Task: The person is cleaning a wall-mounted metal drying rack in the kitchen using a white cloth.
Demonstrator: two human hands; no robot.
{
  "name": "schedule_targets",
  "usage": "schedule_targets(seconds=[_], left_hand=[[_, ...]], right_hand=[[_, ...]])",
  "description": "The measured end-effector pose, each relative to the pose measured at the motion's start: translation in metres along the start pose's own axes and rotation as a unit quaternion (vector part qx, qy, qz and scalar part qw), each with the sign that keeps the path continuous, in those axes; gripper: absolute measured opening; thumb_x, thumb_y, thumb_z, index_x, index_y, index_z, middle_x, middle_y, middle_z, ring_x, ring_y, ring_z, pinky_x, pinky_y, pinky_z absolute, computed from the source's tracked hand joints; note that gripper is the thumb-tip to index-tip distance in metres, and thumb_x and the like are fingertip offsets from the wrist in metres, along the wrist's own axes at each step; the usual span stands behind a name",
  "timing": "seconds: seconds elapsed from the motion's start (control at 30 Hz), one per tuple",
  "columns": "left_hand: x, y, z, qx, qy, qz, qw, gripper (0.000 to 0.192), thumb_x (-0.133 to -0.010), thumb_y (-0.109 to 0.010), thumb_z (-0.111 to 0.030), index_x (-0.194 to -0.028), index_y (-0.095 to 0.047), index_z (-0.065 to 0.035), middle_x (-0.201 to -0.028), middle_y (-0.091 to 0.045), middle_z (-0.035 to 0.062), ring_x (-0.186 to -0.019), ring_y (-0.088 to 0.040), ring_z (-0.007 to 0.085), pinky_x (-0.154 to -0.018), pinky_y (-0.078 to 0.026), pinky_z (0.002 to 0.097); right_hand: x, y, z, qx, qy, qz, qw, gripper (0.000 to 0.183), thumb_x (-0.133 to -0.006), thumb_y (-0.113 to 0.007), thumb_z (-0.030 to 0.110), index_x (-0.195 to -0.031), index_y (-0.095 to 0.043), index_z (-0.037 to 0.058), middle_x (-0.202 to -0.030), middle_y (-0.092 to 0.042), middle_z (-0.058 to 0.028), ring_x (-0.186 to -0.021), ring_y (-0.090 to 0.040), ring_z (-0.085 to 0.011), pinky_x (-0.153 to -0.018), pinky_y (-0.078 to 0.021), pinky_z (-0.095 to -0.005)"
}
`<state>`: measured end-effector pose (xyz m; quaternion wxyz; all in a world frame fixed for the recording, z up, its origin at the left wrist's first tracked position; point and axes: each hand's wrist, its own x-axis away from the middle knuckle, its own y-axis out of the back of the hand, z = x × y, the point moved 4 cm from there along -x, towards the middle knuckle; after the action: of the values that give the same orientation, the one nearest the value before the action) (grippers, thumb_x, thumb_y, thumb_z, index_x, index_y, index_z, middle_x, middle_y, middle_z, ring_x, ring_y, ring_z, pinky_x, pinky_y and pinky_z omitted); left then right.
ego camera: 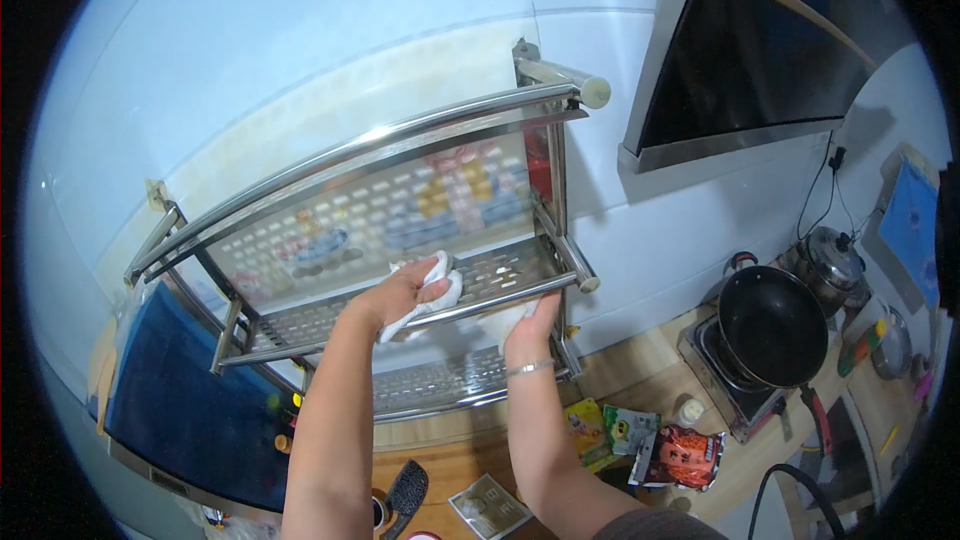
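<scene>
My left hand point(396, 298) presses a crumpled white cloth point(448, 286) onto the middle shelf point(517, 264) of a wall-mounted stainless-steel rack, just behind its front rail point(487, 298). Lower down and to the right, my right hand point(536, 330) reaches up under the same shelf with a second piece of white cloth point(504, 321). Its fingers are partly hidden by the rail. The shelf is perforated metal. Above it runs the thick top tube point(360, 136) of the rack, and below lies another perforated shelf point(442, 379).
A black wok point(772, 326) sits on a portable gas stove point(731, 382) at right, near a lidded pot point(831, 261). Below are food packets point(679, 457), a cleaver point(406, 491) and a wooden board point(465, 469). A range hood point(750, 52) juts out upper right; a dark blue panel point(187, 397) stands left.
</scene>
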<state>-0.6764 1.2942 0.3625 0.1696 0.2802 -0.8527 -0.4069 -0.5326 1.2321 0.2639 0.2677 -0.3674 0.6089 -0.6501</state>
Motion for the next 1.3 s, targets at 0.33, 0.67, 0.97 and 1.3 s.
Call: schedule_targets(seconds=[0.33,0.67,0.97,1.3], left_hand=[[0.002,0.003,0.009,0.037,0.009,-0.013,0.999,0.054,-0.083,-0.048,-0.039,-0.124,-0.036,-0.0056,-0.127,-0.034,0.0157,-0.118,-0.032,0.0272,-0.097,-0.025,0.0309],[0.007,0.016,0.004,-0.123,-0.05,-0.177,0.975,0.031,-0.081,-0.054,-0.028,-0.094,-0.055,-0.0004,-0.076,-0.059,0.0085,-0.071,-0.052,0.0168,-0.064,-0.041,0.0315],[0.097,0.056,-0.068,0.306,-0.196,-0.356,0.861,0.023,-0.085,-0.049,-0.021,-0.095,-0.056,-0.0004,-0.083,-0.057,-0.0004,-0.072,-0.05,0.0056,-0.063,-0.04,0.02],[0.054,0.165,-0.197,0.076,-0.211,-0.466,0.856,0.03,-0.084,-0.046,-0.031,-0.086,-0.057,-0.0031,-0.067,-0.053,0.0043,-0.063,-0.05,0.0131,-0.055,-0.041,0.0283]], right_hand=[[0.066,-0.034,0.024,0.237,0.169,-0.053,0.955,0.06,-0.088,-0.035,0.039,-0.126,-0.023,-0.0052,-0.127,-0.031,-0.0181,-0.114,-0.035,-0.0235,-0.095,-0.026,-0.0305],[0.098,-0.024,-0.012,0.634,0.207,0.074,0.742,0.045,-0.09,-0.031,0.033,-0.095,-0.047,-0.0087,-0.085,-0.05,-0.0275,-0.079,-0.052,-0.0293,-0.071,-0.0365,-0.0394],[0.099,-0.134,0.034,0.323,0.083,0.203,0.921,0.049,-0.089,-0.029,0.04,-0.099,-0.051,-0.0027,-0.093,-0.056,-0.0093,-0.086,-0.051,-0.017,-0.078,-0.0391,-0.0272],[0.047,-0.206,-0.005,0.026,0.01,0.256,0.966,0.051,-0.087,-0.028,0.046,-0.114,-0.042,0.006,-0.11,-0.046,-0.0047,-0.098,-0.045,-0.0178,-0.086,-0.0358,-0.0292]])
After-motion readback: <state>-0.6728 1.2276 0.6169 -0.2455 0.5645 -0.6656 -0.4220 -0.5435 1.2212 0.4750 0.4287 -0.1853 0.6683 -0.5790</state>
